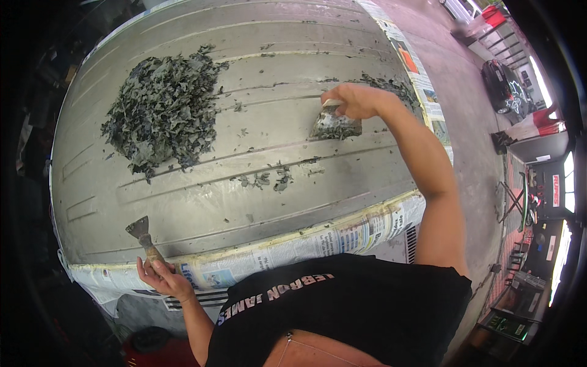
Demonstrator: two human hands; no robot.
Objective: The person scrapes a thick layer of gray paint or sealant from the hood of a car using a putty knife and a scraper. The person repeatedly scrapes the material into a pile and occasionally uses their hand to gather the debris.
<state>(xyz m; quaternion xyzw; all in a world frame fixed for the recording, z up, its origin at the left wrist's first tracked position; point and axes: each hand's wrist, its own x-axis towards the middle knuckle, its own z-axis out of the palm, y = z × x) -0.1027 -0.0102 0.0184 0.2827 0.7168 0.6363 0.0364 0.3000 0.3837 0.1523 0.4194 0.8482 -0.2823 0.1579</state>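
My left hand (165,280) is closed around the handle of a narrow paint scraper (139,228), whose dark blade points away from me over the near left edge of a ridged, bare-metal vehicle roof (275,223). Further out on the right, my right hand (358,101) grips a wide scraper (337,126); its flake-covered blade is down at the roof. A large heap of dark grey-green paint flakes (165,107) lies on the left half. Smaller loose flakes (263,178) are scattered between the heap and the wide scraper, with more along the right edge.
Newspaper sheets (318,244) are taped along the near edge, and a newspaper strip (422,76) runs down the right edge. Past the roof on the right are a concrete floor (471,153), a dark car (506,85) and a folding stand (518,199).
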